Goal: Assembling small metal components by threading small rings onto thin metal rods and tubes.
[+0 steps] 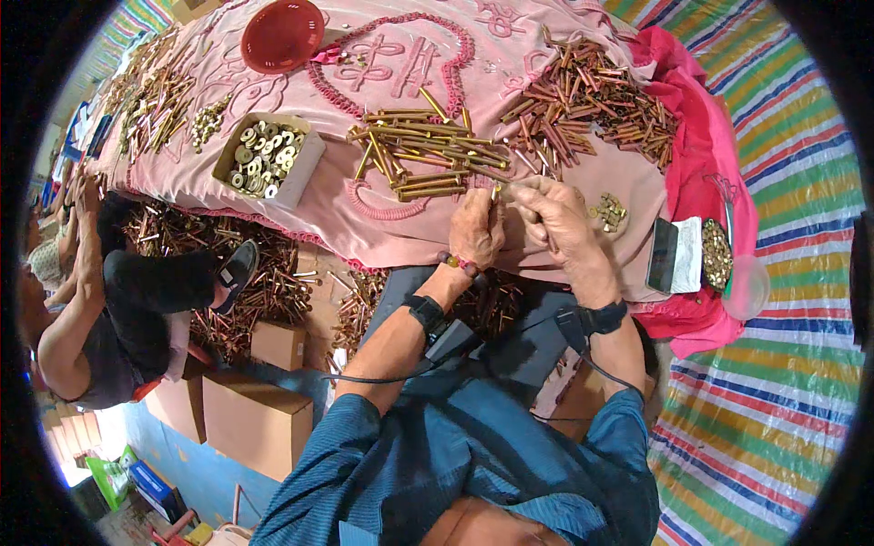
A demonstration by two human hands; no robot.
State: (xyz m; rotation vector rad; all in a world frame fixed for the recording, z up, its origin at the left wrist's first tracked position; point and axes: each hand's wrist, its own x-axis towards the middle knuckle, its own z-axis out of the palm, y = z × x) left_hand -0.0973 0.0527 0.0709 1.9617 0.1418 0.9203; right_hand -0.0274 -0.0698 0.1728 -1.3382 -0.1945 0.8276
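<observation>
My left hand (476, 229) is closed around a gold-coloured bolt (496, 193), of which only a short end shows above the fingers. Close beside it, my right hand (560, 221) has thumb and fingers pinched near that end; what it holds, if anything, is too small to tell. Just beyond both hands lies a loose pile of long gold-coloured bolts (428, 150) on the pink cloth (364, 218). To the right of my right hand is a small heap of brass-coloured nuts (608, 211).
A box of washers (305, 168) stands left, a red bowl (282, 36) behind it. Reddish bolts (592, 100) heap at far right. A phone (663, 255) lies near a tub of small brass-coloured parts (716, 255). Another person (82, 309) sits left; cartons (255, 423) stand below.
</observation>
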